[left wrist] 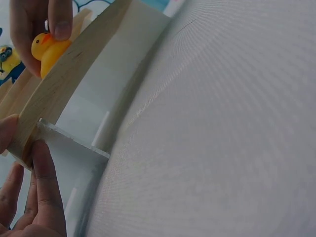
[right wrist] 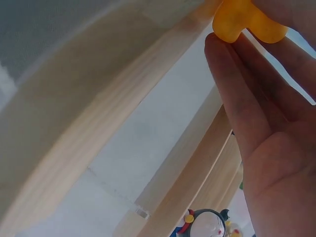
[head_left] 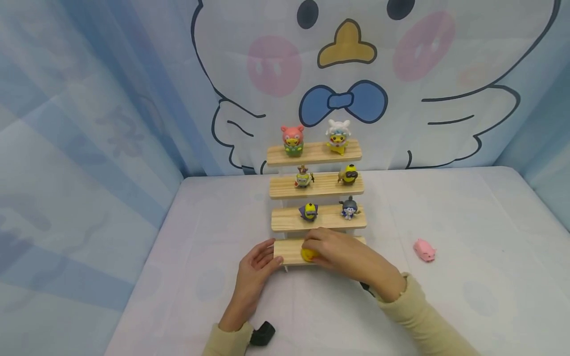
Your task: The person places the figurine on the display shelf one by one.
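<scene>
A yellow toy duck point(head_left: 308, 254) is at the lowest wooden step point(head_left: 289, 253) of a tiered display stand. My right hand point(head_left: 349, 257) pinches it between thumb and fingers. The left wrist view shows the duck point(left wrist: 48, 53) upright, its orange beak turned outward, at the board's top. In the right wrist view only the duck's rounded end point(right wrist: 237, 19) shows. My left hand point(head_left: 256, 279) holds the left end of the same step, thumb above and fingers below. A clear support panel point(left wrist: 74, 173) stands under that board.
Small figures stand in pairs on the upper steps, including a pink-hooded figure point(head_left: 292, 142) and a white-hooded one point(head_left: 338, 137) on top. A pink pig point(head_left: 425, 250) lies on the white tablecloth point(head_left: 467, 212) to the right. A cartoon curtain point(head_left: 249, 24) hangs behind the stand.
</scene>
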`<state>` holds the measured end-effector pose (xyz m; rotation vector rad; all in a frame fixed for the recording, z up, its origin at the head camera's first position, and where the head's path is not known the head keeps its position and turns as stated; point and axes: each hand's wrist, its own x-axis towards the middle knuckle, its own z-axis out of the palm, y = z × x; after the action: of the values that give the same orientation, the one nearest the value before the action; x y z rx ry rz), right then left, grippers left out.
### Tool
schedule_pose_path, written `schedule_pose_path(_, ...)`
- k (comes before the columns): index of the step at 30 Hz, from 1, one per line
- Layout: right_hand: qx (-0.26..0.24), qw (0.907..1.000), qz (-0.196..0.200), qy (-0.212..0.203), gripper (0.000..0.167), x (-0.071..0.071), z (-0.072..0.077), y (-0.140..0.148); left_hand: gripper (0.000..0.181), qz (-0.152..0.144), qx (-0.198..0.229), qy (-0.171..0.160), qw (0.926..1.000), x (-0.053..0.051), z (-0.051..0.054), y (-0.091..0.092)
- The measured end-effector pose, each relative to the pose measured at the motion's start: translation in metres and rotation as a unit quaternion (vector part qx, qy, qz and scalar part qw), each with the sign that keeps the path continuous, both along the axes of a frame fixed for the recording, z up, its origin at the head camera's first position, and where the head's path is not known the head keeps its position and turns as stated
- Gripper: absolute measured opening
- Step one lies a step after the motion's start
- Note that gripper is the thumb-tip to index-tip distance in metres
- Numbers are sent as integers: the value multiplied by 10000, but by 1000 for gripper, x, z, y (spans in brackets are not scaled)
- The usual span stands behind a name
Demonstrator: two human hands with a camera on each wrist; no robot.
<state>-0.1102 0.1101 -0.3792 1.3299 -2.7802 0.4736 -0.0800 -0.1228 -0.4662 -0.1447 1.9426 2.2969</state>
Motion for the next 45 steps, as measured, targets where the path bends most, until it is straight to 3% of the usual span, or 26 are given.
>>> schedule_pose_path(17,275,9993,-173,210,37,4,4,2,56,-6,-139,103,9998,0,0,-1)
schedule_pose_path(34,-262,9944,27,1023,31,7,10,27,57,17,-138,5,9999,1,1,-1)
schedule_pose_path(45,-358,9893,-124,1410,34,11,13,53,57,-12,-104,69,9999,1,0,0)
